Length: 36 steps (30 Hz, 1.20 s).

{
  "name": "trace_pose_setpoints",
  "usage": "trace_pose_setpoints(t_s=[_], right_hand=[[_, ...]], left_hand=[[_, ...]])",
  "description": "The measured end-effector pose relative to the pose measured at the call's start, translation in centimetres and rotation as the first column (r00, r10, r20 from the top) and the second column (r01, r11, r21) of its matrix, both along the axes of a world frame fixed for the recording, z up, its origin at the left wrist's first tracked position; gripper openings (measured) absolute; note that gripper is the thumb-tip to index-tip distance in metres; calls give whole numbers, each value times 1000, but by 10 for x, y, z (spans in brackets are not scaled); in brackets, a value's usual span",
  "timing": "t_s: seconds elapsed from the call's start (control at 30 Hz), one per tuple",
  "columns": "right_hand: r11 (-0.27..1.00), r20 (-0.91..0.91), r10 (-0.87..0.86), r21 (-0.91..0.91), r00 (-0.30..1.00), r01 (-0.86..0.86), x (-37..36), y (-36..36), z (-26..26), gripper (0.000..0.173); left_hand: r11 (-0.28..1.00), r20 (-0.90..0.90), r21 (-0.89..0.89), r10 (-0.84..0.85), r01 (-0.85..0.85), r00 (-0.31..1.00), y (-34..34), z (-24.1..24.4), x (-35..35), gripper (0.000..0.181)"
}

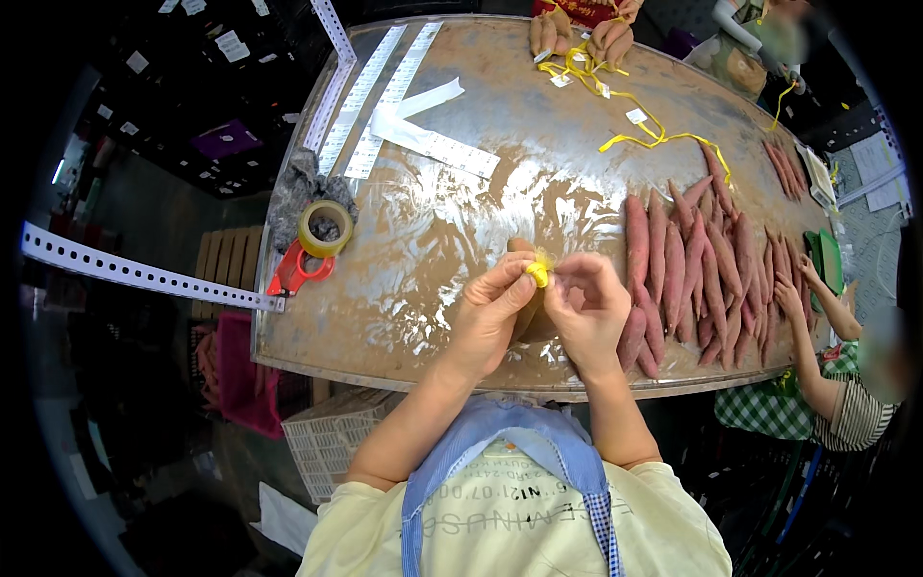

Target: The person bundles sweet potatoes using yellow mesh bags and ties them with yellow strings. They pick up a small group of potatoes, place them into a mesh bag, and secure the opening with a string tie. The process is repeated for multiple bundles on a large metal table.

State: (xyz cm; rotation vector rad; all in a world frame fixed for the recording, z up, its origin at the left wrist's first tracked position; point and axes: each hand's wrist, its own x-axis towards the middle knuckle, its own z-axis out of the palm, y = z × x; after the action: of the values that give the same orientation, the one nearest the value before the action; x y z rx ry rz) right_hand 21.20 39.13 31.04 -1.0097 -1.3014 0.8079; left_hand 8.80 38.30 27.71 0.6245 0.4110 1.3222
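My left hand point(497, 310) and my right hand point(588, 306) meet in front of me, above the near part of the metal table. Between their fingertips both pinch a small bunched piece of yellow netting point(538, 274), its frayed end pointing up. Beneath and between the hands lies a brownish sweet potato point(532, 321), mostly hidden by them; whether it is inside the net cannot be told. Just right of my right hand, a large pile of reddish sweet potatoes point(674, 270) covers the table.
Labels in strips point(389, 101) lie at the back left. A tape dispenser point(306, 263) and grey cloth point(292, 191) sit at the left edge. Yellow tagged ties point(598, 86) and bundled sweet potatoes point(550, 34) are at the back. Co-workers' hands point(789, 296) touch the pile's right side.
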Motion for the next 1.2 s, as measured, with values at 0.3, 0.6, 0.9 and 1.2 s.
trace_pose_setpoints(t_s=[0.3, 0.6, 0.9, 1.2], right_hand=[[970, 357, -134, 237, 924, 49, 5, 0, 16, 18], [996, 220, 54, -83, 974, -37, 6, -1, 28, 14], [990, 172, -24, -133, 985, 48, -17, -1, 18, 15], [982, -65, -113, 147, 991, 121, -35, 2, -18, 14]], left_hand=[[878, -370, 262, 475, -401, 798, 1, 13, 21, 14], [642, -492, 636, 765, -428, 416, 4, 10, 11, 17], [606, -516, 672, 796, -427, 317, 4, 11, -3, 13], [851, -370, 134, 519, -508, 770, 4, 18, 5, 12]])
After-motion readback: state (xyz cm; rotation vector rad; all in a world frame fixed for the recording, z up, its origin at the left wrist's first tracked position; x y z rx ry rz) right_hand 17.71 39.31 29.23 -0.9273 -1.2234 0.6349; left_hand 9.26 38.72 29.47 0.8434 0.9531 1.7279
